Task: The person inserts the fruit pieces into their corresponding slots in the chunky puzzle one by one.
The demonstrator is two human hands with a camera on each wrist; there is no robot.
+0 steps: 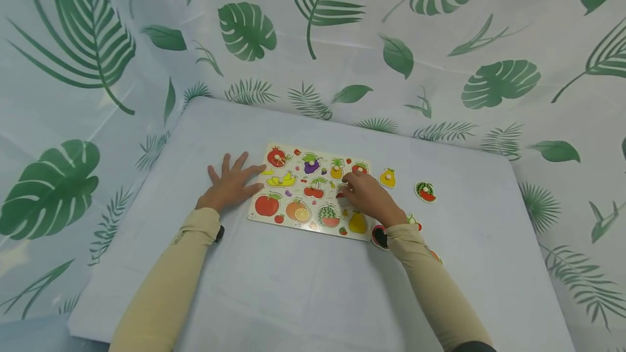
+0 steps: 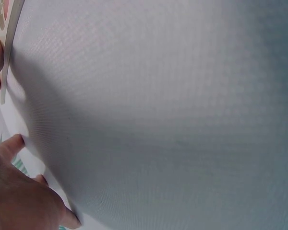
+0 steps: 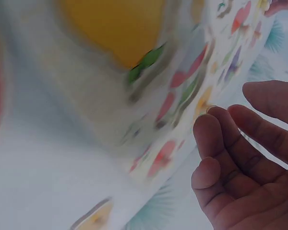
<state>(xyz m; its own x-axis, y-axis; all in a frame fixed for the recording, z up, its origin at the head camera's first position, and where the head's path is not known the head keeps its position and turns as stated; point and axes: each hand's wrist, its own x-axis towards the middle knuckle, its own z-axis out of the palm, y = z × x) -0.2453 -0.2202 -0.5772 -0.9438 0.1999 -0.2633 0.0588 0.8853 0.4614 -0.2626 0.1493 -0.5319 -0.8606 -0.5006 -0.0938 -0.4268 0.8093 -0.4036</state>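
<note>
A fruit puzzle board (image 1: 303, 226) lies flat on the white table, with knobbed pieces such as the pineapple (image 1: 337, 169), grapes (image 1: 311, 163) and bananas (image 1: 281, 179) in it. My left hand (image 1: 230, 186) is spread at the board's left edge; two of its digits touch that edge and the others reach out over the cloth. Over the right part of the board is my right hand (image 1: 369, 197), below the tomato (image 1: 360, 168). The right wrist view shows its fingers (image 3: 209, 136) loosely bent, thumb apart, nothing between them. A yellow pear shape (image 3: 120, 28) is close by.
Right of the board lie loose pieces: a pear (image 1: 387, 178), a watermelon (image 1: 425, 191) and a dark round piece (image 1: 379, 236). Others, including an orange-edged one (image 1: 435, 256), are partly hidden under my right forearm. A leaf-patterned curtain (image 1: 342, 69) rises behind the table.
</note>
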